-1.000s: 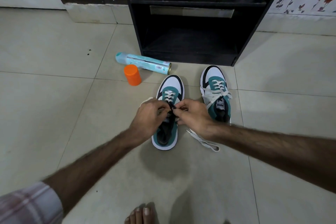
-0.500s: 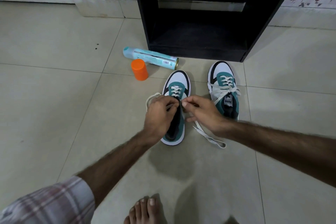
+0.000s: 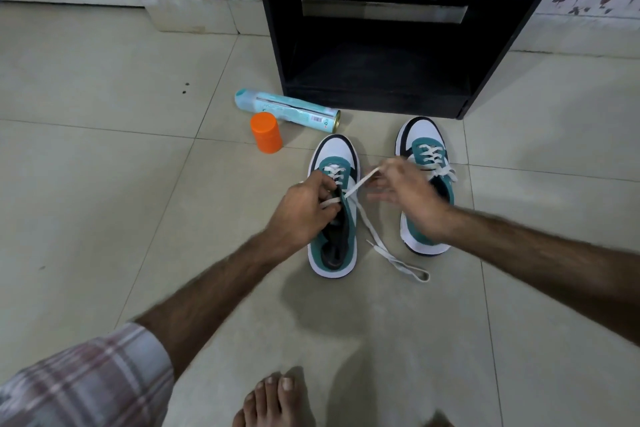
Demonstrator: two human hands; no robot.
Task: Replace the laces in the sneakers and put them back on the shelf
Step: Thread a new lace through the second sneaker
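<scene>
two hands [image 3: 304, 208] [image 3: 405, 191], two sneakers [image 3: 334, 218] [image 3: 427, 163]

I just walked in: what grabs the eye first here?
Two hands meet over the left sneaker on the tiled floor: the right hand pulls a white lace out sideways while the left hand grips the shoe's upper. Beyond them stand an orange cap and a black shelf.
</scene>
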